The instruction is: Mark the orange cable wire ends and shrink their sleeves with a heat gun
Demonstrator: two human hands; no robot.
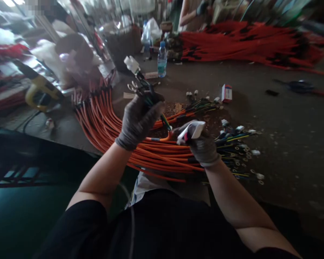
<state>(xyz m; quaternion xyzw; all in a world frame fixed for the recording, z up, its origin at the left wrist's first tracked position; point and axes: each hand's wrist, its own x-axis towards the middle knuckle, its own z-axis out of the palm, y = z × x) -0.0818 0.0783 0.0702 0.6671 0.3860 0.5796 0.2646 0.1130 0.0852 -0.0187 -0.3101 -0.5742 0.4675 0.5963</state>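
A bundle of thin dark, green and yellow wires (149,96) is gripped in the closed, grey-gloved left hand (138,120), held above a dark grey worktable (294,158). The bundle is topped by a white plastic connector block (131,64), tilted up and to the left, with metal ring terminals (132,86) fanned out just below it. Beneath the hand, the wires run down towards a bent orange cable end (166,137). A small white piece with a red and dark patch (196,129) is clasped in the grey-gloved right hand (205,149); what it is cannot be told through the blur. Below both hands, a curved sheaf of long orange cables (153,153) is spread along the table's near edge, its right ends finished with white plugs and rings. A small red-and-white carton (226,93) and a clear blue-capped plastic bottle (162,61) are stood farther back. At left, a yellow-and-black tool (40,90) is seen, blurred; a heap of red-orange cables (237,41) is piled across the far side.
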